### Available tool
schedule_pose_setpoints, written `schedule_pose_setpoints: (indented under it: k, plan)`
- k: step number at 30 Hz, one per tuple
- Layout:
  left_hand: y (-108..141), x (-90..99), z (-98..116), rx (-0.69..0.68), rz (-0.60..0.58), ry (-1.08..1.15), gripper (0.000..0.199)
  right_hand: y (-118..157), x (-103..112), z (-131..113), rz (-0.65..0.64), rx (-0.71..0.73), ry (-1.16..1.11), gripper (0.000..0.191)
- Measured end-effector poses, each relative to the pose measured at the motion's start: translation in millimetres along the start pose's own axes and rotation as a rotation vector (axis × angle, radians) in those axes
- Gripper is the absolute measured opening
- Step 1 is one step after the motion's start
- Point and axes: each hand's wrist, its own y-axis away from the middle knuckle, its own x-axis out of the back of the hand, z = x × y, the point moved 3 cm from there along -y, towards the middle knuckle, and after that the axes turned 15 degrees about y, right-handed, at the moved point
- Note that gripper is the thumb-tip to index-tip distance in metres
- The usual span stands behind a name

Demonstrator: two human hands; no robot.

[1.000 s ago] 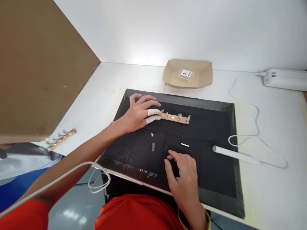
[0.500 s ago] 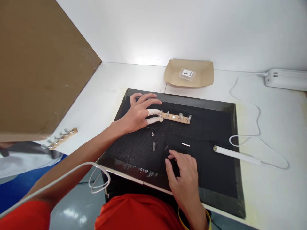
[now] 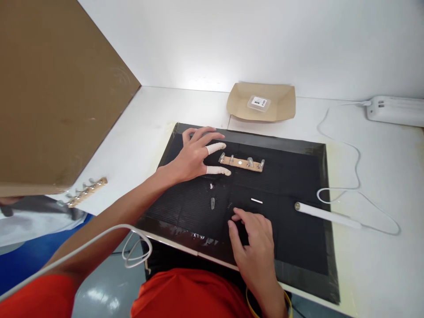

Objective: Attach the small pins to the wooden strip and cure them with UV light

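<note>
The left hand (image 3: pixel 194 154) is hovering over the black mat (image 3: pixel 291 176), its grip spreading wide: the thumb and index finger, both wearing pale finger covers, are standing apart around the left end of a wooden strip (image 3: pixel 244 163) and are not pinching it. The strip is lying on the far half of the mat, running left to right, carrying four clear-topped metal pieces and a white dot near its middle. The right hand (image 3: pixel 253 238) is resting at the near edge of the mat, its thumb and index finger curling with a gap between them, holding nothing visible. Between the hands, a small metal piece (image 3: pixel 211 186) is lying just beyond a grey translucent piece (image 3: pixel 212 203), while a thin silvery rod (image 3: pixel 256 200) is lying beyond the right hand. A white cylindrical tool (image 3: pixel 326 214) is lying across the mat's right edge. On the far side of the table (image 3: pixel 192 104), a brown paper tray (image 3: pixel 281 104) is holding a clear labelled box (image 3: pixel 259 103).
</note>
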Motion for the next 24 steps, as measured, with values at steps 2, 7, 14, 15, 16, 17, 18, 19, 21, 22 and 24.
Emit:
schedule_pose_setpoints:
  k: [2, 7, 14, 15, 16, 17, 18, 19, 21, 22, 24]
  plan:
    - [-0.5, 0.7, -2.3, 0.019, -0.043, 0.024, 0.063, 0.2, 0.3, -0.1, 0.004, 0.002, 0.004, 0.018]
    - [-6.6, 4.3, -13.5, 0.059, -0.241, 0.138, 0.054, 0.4, 1.2, -0.4, -0.01, 0.001, 0.011, 0.018]
    - [-21.2, 9.2, -23.8, 0.05, -0.392, 0.203, 0.04, -1.0, 0.7, -0.6, -0.015, -0.001, 0.001, 0.019]
    - [-23.0, 9.8, -23.6, 0.042, -0.396, 0.205, 0.038, -1.2, 0.7, -0.6, -0.011, 0.002, -0.001, 0.019]
    - [-24.5, 10.3, -23.2, 0.037, -0.401, 0.207, 0.036, -1.4, 0.8, -0.5, -0.007, 0.004, -0.002, 0.019]
    - [-25.8, 10.8, -22.8, 0.033, -0.407, 0.209, 0.034, -1.6, 0.8, -0.4, -0.004, 0.004, -0.001, 0.02]
    - [-27.0, 11.2, -22.2, 0.029, -0.41, 0.21, 0.032, -1.8, 0.9, -0.4, -0.002, 0.006, -0.001, 0.02]
    - [-27.8, 11.6, -21.5, 0.026, -0.412, 0.21, 0.029, -2.0, 1.0, -0.5, 0.002, 0.009, -0.002, 0.02]
    - [-28.9, 11.7, -19.9, 0.019, -0.414, 0.21, 0.026, -2.4, 1.3, -0.6, 0.002, 0.011, -0.002, 0.019]
    - [-29.2, 11.8, -19.2, 0.018, -0.405, 0.211, 0.025, -2.5, 1.4, -0.7, 0.0, 0.01, -0.002, 0.019]
    - [-29.8, 11.7, -18.1, 0.023, -0.371, 0.215, 0.025, -2.6, 1.4, -0.8, -0.007, 0.008, 0.0, 0.018]
